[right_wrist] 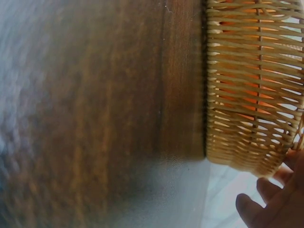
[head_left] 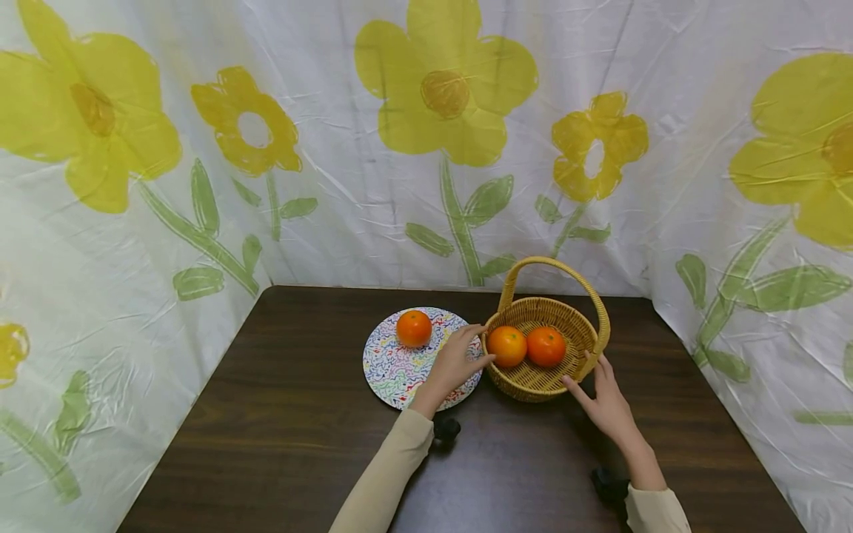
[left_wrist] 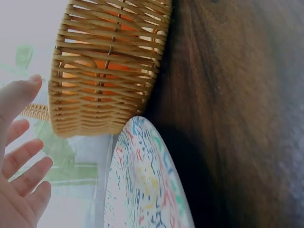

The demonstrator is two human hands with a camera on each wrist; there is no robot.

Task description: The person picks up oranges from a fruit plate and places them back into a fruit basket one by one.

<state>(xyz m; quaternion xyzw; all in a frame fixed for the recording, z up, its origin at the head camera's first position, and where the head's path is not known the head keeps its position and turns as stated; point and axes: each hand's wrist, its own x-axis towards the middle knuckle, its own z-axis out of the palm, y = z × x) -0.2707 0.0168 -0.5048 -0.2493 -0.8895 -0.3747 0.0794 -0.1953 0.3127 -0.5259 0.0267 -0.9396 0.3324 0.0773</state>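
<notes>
A round wicker basket (head_left: 533, 386) with a tall arched handle (head_left: 603, 318) stands on the table. Two oranges, a left one (head_left: 507, 346) and a right one (head_left: 546, 346), lie inside it. My left hand (head_left: 458, 359) is at the basket's left rim, over the plate's edge. Its fingers are spread, and the thumb (left_wrist: 21, 97) is close to the rim in the left wrist view. At the right side, by the handle's base, my right hand (head_left: 608, 403) has its fingertips (right_wrist: 268, 187) right at the rim, fingers loosely bent.
A round plate (head_left: 383, 370) with a multicoloured squiggle pattern sits left of the basket, bearing one orange (head_left: 414, 329). Both stand on a dark wooden table (head_left: 286, 414). Behind and beside it hangs a white flower-print curtain (head_left: 333, 222).
</notes>
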